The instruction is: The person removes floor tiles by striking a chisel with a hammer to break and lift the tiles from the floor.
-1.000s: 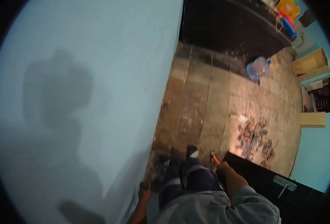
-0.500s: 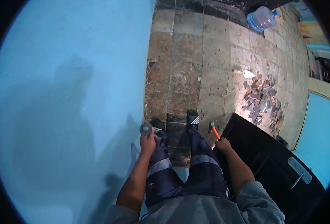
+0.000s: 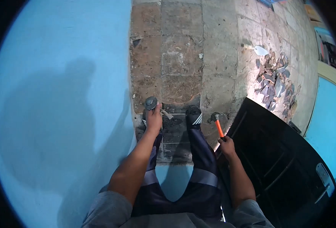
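My left hand (image 3: pixel 154 117) is closed around a tool with a round dark grey top (image 3: pixel 151 103), held above my left shoe. A flat pale tip (image 3: pixel 168 114) sticks out beside the fingers. My right hand (image 3: pixel 226 146) grips the lower end of a hammer (image 3: pixel 219 128) with an orange handle; its dark head points away from me, over the floor to the right of my right shoe (image 3: pixel 194 117). Dark tiles (image 3: pixel 175 131) lie between my feet, bordering a rough brown strip of floor (image 3: pixel 181 88).
A blue wall (image 3: pixel 61 114) runs along the left. At the right stands a black door (image 3: pixel 274 152) with a metal handle. Beyond it lie a heap of broken tile pieces (image 3: pixel 269 81) and a trowel (image 3: pixel 261 50). Part of a blue bottle shows at the top edge.
The view has shifted down and closer to the floor. Both hands reach farther forward, still holding their tools. The pale tip by my left hand now shows more clearly.
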### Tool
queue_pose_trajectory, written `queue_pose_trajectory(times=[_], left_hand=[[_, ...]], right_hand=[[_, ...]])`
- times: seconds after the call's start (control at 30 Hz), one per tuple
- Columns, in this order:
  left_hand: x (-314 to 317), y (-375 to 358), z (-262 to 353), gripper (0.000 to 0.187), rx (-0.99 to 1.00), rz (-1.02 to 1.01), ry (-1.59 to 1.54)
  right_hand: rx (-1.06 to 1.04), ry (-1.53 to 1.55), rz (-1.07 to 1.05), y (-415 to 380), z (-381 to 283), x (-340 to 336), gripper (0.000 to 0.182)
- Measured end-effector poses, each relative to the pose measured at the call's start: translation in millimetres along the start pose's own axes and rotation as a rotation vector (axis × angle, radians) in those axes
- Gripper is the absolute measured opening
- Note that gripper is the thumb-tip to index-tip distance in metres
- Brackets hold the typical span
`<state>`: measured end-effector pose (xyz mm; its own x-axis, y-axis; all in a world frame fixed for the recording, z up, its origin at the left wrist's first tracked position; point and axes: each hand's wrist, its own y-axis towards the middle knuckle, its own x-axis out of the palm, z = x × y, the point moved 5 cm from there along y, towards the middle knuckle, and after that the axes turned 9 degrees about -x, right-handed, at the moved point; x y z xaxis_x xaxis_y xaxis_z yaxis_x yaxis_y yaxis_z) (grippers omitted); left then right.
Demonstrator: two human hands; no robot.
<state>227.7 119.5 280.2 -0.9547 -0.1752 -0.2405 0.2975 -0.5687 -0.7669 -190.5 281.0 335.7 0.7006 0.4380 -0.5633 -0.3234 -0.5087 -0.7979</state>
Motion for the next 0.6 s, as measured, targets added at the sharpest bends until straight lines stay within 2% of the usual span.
queue_pose_trajectory(times=[0.1,0.2,0.33,0.4,0.43,0.47,0.53,0.57,0.6], left_hand=[[36.7,17.0,1.5,0.034,0.038,0.012,0.033],[80.2,60.2,-23.3,0.032,-0.029,-0.102,0.01],[143.8,111.4,-45.4,0.028,-0.039,-0.23,-0.011],[169.0,155.1,-76.9,0.025,0.057,-0.28,0.159],[181.3,168.1,-87.5,0.024,0.136,-0.3,0.193],[192.9,176.0,-89.2,0.024,0.218,-0.318,0.225],[209.0,193.5,-109.4,0.024,0.32,-0.362,0.301],[215.0,200.3,-109.8,0.024,0.376,-0.378,0.341],[217.6,209.6,-113.0,0.025,0.348,-0.383,0.309]], right_hand=[[-0.016,-0.046,-0.039,46.9,6.3,-6.0,0.046],[-0.076,-0.163,-0.036,94.4,-10.1,-22.2,0.046],[-0.287,-0.206,0.058,177.5,-9.4,-25.2,0.045],[-0.223,-0.077,-0.036,220.9,-5.8,-19.5,0.043],[-0.315,-0.043,-0.026,243.1,-2.8,-13.9,0.04],[-0.271,0.027,-0.044,257.7,-6.4,-8.5,0.04],[-0.199,0.16,-0.081,272.9,-36.2,-0.1,0.038],[-0.229,0.139,-0.094,284.8,-45.2,6.6,0.036],[-0.24,0.196,-0.12,296.5,-47.0,16.2,0.036]])
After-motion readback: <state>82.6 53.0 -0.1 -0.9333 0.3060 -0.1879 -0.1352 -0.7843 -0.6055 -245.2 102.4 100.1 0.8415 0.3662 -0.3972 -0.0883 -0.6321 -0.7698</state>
